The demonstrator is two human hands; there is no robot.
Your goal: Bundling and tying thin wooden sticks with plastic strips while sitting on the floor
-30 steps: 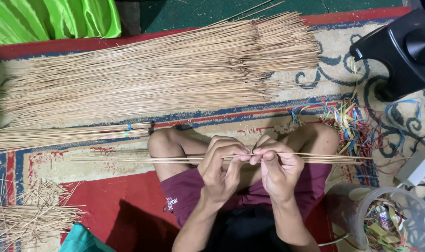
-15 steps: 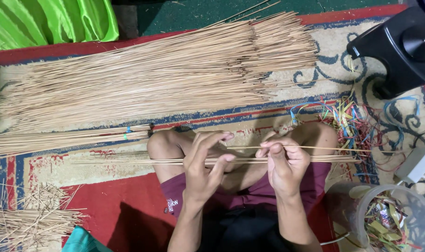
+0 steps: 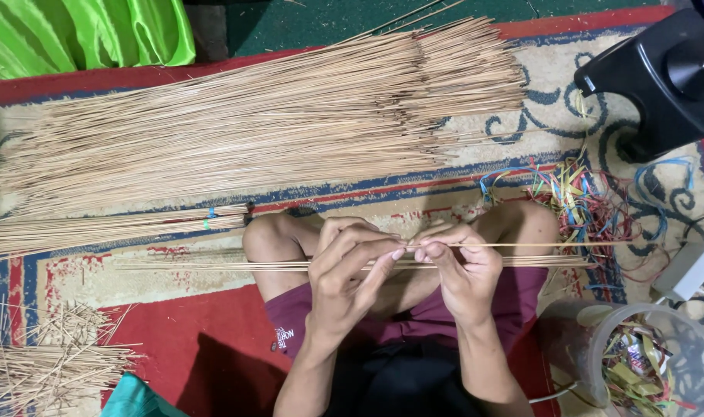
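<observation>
Hands: left hand [image 3: 350,270] fingers curled, tips pinching a thin stick [image 3: 514,245]; right hand [image 3: 464,270] closed on same stick, just beside left
Stick axis: horizontal, left-right; long end runs out past right hand, so right hand nearer its length
Lap: small bundle of sticks [image 3: 213,265] lies across knees, just under hands, same axis
Surface: patterned rug [image 3: 66,282]; big stick pile [image 3: 251,123] beyond knees; tied bundle [image 3: 112,226] at left
Room: coloured strips [image 3: 576,193], black stool [image 3: 661,77], clear tub [image 3: 637,355] at right
</observation>
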